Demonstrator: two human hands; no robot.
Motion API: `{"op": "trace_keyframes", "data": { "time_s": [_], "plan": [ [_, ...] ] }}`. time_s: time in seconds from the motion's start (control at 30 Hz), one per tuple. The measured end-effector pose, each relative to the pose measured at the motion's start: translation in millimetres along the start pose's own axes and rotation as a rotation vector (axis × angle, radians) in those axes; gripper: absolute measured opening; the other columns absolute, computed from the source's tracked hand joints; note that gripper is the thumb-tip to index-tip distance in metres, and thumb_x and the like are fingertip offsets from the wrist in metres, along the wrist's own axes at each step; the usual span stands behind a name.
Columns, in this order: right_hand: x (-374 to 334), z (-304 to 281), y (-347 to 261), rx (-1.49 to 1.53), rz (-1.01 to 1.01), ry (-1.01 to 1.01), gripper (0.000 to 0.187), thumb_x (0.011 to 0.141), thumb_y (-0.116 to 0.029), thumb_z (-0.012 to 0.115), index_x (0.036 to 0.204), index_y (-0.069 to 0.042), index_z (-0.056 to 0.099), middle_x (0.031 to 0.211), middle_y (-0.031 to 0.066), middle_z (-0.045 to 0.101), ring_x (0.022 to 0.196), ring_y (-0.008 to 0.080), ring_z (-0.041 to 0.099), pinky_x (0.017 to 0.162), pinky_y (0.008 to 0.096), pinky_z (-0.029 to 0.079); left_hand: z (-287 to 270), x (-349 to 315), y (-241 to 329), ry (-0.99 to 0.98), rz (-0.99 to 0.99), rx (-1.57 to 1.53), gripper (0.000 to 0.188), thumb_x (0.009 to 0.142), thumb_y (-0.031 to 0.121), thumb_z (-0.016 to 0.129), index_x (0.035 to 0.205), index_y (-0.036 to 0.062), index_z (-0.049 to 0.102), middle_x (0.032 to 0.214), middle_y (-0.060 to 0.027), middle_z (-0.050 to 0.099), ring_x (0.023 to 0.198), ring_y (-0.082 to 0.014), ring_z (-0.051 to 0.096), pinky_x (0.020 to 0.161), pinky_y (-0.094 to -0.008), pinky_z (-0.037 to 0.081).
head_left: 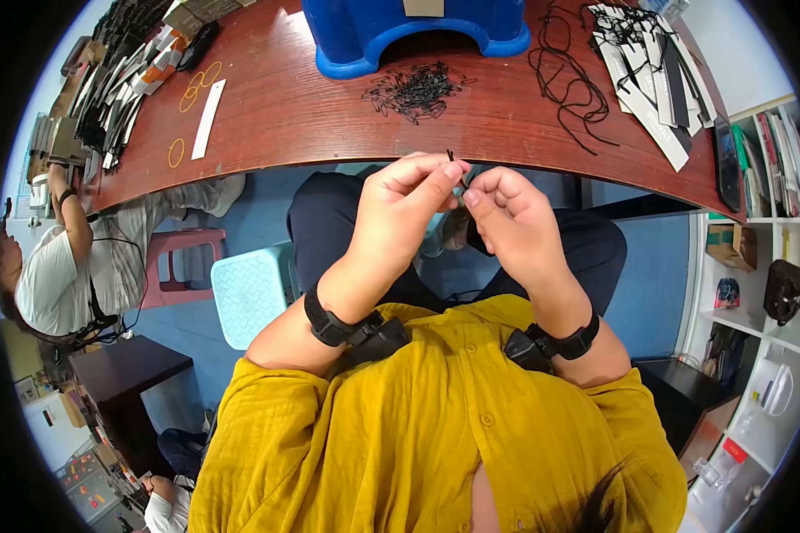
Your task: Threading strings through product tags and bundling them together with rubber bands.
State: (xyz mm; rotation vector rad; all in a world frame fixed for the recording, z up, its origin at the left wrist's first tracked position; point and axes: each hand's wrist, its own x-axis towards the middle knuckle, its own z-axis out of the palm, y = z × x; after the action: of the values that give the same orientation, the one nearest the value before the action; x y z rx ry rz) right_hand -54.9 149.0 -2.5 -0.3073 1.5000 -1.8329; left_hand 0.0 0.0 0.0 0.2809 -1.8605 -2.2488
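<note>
My left hand (409,204) is closed in a pinch, thumb against forefinger, just off the near edge of the table. A short end of thin black cord (451,155) sticks up from between those fingertips. Close beside it, my right hand (514,218) also pinches, its thumb and forefinger meeting on a dark bit of the same cord; most of it is hidden by the fingers. Beyond the hands, a loose pile of small black wire-like loops (415,91) lies on the reddish-brown table (276,115). Long black cords (569,80) lie tangled to the right of the pile.
A blue plastic stool (418,35) stands on the table behind the pile. White and black strips with cords (653,80) lie at right; more strips (120,98) and yellow rubber bands (176,153) at left. A pale stool (253,298) and a seated person (62,275) are to my left.
</note>
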Motion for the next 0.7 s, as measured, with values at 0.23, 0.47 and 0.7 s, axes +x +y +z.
{"op": "trace_keyframes", "data": {
  "time_s": [0.23,0.47,0.7],
  "plan": [
    [-10.3,-6.4,-47.4,-0.869,-0.631,-0.013,0.009,0.073,0.000,0.062,0.078,-0.002,0.055,0.070,0.0104,0.052,0.054,0.0228,0.053,0.050,0.0316,0.042,1.1,-2.1,22.4,-0.134,0.120,0.578,0.004,0.078,0.004,0.065,0.077,0.0002,0.066,0.072,-0.0038,0.061,0.065,-0.0118,0.056,0.061,-0.0255,0.044],
    [4.4,-26.2,-30.9,-0.074,-0.125,-0.341,0.010,0.085,0.000,0.056,0.088,-0.006,0.048,0.075,-0.0029,0.055,0.078,0.0035,0.056,0.057,0.0191,0.042,-12.9,2.6,17.0,-0.562,0.016,0.283,0.004,0.078,0.005,0.066,0.077,0.0011,0.067,0.072,-0.0063,0.064,0.068,-0.0125,0.060,0.063,-0.0244,0.046],
    [5.6,-25.1,0.0,-0.094,-0.336,-0.312,0.012,0.076,-0.002,0.069,0.087,-0.003,0.065,0.070,-0.0034,0.049,0.062,0.0040,0.043,0.054,0.0188,0.034,-20.4,-0.2,5.7,-0.513,-0.145,0.068,0.009,0.082,0.009,0.066,0.080,-0.0003,0.066,0.075,-0.0029,0.065,0.070,-0.0075,0.057,0.065,-0.0219,0.046]
  ]
}}
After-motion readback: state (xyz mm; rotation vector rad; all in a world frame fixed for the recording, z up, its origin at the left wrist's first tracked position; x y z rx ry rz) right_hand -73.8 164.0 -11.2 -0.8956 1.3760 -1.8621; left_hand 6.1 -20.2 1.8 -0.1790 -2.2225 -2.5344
